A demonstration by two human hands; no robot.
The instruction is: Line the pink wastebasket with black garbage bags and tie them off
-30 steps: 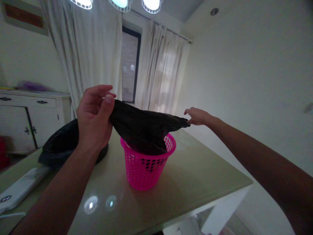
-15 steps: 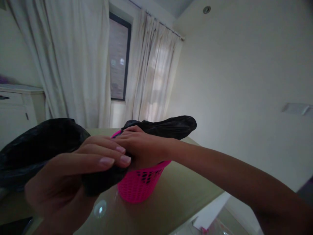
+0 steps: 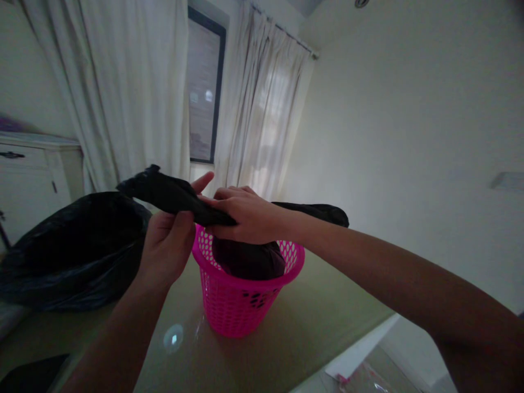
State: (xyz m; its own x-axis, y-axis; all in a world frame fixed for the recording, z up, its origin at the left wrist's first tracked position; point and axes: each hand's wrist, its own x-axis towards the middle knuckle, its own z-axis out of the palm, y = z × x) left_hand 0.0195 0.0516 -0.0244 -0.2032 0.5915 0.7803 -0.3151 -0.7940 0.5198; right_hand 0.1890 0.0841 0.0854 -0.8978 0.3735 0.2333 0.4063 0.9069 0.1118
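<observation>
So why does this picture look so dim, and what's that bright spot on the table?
Head view: light comes mainly through the curtains, so the hands and the black bag read dark. The spot is glare on the glossy table. Straight edges bow toward the corners, and the nearest forearm looks soft.
</observation>
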